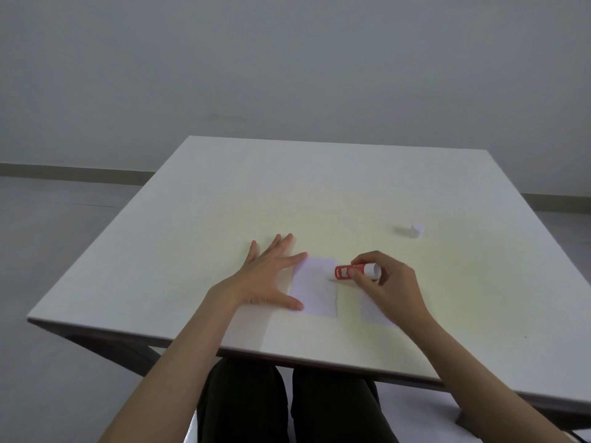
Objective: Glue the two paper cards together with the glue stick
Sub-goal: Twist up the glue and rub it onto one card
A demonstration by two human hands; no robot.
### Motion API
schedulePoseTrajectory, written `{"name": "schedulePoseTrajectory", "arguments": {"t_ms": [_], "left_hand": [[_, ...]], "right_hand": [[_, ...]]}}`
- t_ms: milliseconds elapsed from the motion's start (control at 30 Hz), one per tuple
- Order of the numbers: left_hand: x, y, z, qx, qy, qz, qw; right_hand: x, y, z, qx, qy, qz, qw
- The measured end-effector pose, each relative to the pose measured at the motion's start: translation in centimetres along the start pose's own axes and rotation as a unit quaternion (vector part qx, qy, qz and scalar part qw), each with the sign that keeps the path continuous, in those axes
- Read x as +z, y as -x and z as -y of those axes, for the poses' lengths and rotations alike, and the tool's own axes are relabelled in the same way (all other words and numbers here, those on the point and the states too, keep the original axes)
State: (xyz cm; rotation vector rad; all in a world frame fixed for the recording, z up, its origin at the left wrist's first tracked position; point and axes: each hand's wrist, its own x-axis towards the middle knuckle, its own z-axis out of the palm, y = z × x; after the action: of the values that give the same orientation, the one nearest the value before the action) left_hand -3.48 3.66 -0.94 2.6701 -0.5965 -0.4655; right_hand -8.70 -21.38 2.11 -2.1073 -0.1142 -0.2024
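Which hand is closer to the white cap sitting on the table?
Right. The right hand, holding the glue stick, lies nearest the cap; the left hand rests farther left, past the card.

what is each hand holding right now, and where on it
The right hand grips the glue stick around its middle. The left hand holds nothing; it presses flat on a paper card.

We see a big white table (319,193) on dark legs (105,345), a plain grey wall (287,65) behind it, and a smooth grey floor (57,238) with soft, even light.
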Motion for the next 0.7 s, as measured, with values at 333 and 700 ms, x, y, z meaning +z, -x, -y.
{"name": "schedulePoseTrajectory", "arguments": {"t_ms": [333, 700], "left_hand": [[-0.5, 0.4, -1.3, 0.015, 0.024, 0.022, 0.999], [-1.5, 1.8, -5.7, 0.013, 0.331, -0.135, 0.934]], "right_hand": [[-1.3, 1.9, 0.9, 0.141, -0.235, 0.002, 0.962], [0.7, 1.9, 2.5, 0.353, -0.617, 0.099, 0.697]]}}
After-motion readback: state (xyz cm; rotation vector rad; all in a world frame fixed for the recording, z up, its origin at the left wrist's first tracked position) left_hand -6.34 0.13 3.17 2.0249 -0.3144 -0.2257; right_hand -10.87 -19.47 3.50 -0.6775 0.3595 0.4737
